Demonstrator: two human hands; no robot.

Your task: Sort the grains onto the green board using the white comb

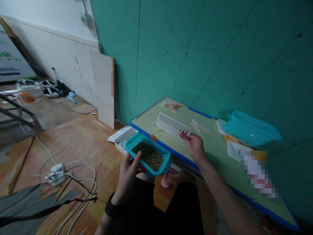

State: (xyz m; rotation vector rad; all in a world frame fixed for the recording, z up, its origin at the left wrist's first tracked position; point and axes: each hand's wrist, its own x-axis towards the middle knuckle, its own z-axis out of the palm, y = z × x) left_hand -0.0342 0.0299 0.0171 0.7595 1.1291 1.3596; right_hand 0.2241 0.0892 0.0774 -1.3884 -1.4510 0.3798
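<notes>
My left hand (pixel 130 171) grips the near wall of a small teal tray (pixel 132 143) filled with green beans (pixel 148 155), holding it just below the table's blue front edge (pixel 156 141). My right hand (pixel 194 146) pinches one end of a white slotted plastic divider (pixel 172 126) that lies on the pale green tabletop (pixel 220 156). A small pile of mixed grains (pixel 172 106) lies at the table's far left corner, and a patch of white grains (pixel 201 129) lies beside the divider.
A larger teal box (pixel 249 129) with a white lid under it stands at the table's right, against the green wall. A white open box (pixel 121 138) sits on the wooden floor under the table. A power strip (pixel 56 173) and cables lie on the floor at left.
</notes>
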